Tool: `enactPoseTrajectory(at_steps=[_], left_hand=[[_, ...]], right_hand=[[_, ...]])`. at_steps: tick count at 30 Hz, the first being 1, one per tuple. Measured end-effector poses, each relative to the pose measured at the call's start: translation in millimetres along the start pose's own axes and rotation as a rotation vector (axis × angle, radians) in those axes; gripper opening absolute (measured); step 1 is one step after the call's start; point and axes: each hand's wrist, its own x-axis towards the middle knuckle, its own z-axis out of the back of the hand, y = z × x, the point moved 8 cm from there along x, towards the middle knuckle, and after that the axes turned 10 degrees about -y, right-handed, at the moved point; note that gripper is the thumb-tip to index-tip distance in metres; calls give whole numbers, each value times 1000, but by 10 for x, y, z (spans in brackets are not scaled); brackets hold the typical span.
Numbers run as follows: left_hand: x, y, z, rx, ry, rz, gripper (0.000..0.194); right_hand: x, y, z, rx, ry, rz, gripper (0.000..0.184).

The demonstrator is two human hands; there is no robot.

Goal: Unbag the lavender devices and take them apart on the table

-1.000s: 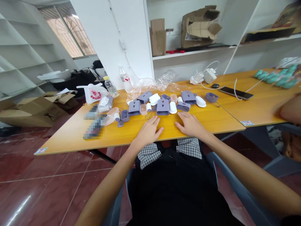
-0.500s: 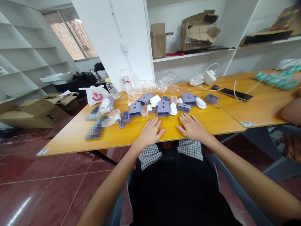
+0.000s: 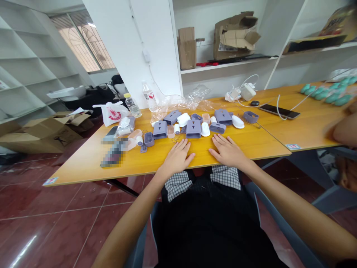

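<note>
My left hand (image 3: 178,157) lies flat on the wooden table (image 3: 150,162), fingers stretched out. Flat on the same front part rests my right hand (image 3: 227,150), also holding nothing. Just beyond my left fingertips are a purple plastic housing (image 3: 193,128) with slots and some thin metal springs (image 3: 176,139). A purple oval frame (image 3: 218,128) and a white ribbed oval cap (image 3: 205,129) lie nearest my right fingers. Further purple housings (image 3: 160,130), a clear peach cup (image 3: 170,131), white cylinders (image 3: 177,129) and a white oval shell (image 3: 238,122) are spread in a row.
Behind the parts lie crumpled clear plastic wrap (image 3: 192,97) and two bottles (image 3: 133,106). A white bag (image 3: 113,112) sits at left. Rightward are chargers (image 3: 247,91), a phone-like device (image 3: 279,111) and green items (image 3: 334,95). Another person's arm (image 3: 346,132) shows at the right edge.
Both hands stay in place on the table. The view has shifted very slightly; no parts have visibly moved.
</note>
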Motion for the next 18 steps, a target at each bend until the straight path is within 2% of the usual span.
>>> enactPoseTrajectory(at_steps=[18], left_hand=[[-3, -2, 21, -8, -27, -18, 66]], right_hand=[[0, 2, 12, 4, -11, 9, 75]])
